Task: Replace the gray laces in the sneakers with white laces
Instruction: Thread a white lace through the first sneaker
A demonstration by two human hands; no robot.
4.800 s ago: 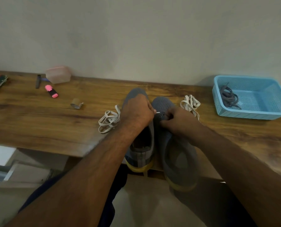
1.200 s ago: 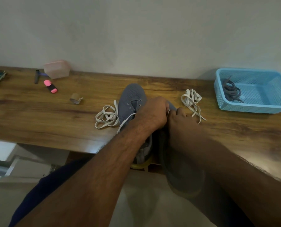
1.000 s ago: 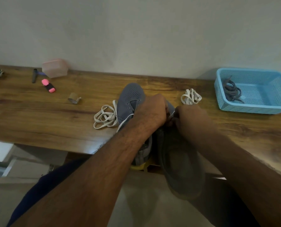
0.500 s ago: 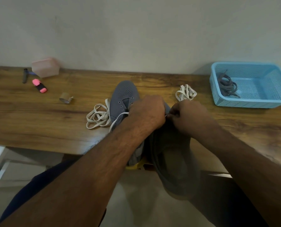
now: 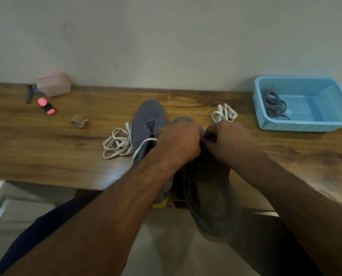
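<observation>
Two grey sneakers lie toe-away on the wooden table [image 5: 46, 156]. The left sneaker [image 5: 148, 120] has a white lace [image 5: 116, 142] running from its eyelets into a loose pile on its left. The right sneaker [image 5: 212, 202] hangs over the table's front edge, its toe hidden under my hands. My left hand [image 5: 179, 142] is curled over its eyelet area, what it grips hidden. My right hand [image 5: 225, 140] pinches something small there, fingertips against the left hand. A second white lace [image 5: 223, 114] lies bunched beyond my right hand. Grey laces [image 5: 273, 104] lie in the blue basket [image 5: 305, 124].
At the back left are a pink plastic box [image 5: 53, 83], a dark pen [image 5: 28, 94], a pink highlighter [image 5: 46, 106] and a small tape roll [image 5: 78, 121]. The basket stands at the table's right end, by the wall.
My right hand rose from beside the right sneaker to its eyelet area and met the left hand. The white lace strand trailing right of the shoes is now bunched up.
</observation>
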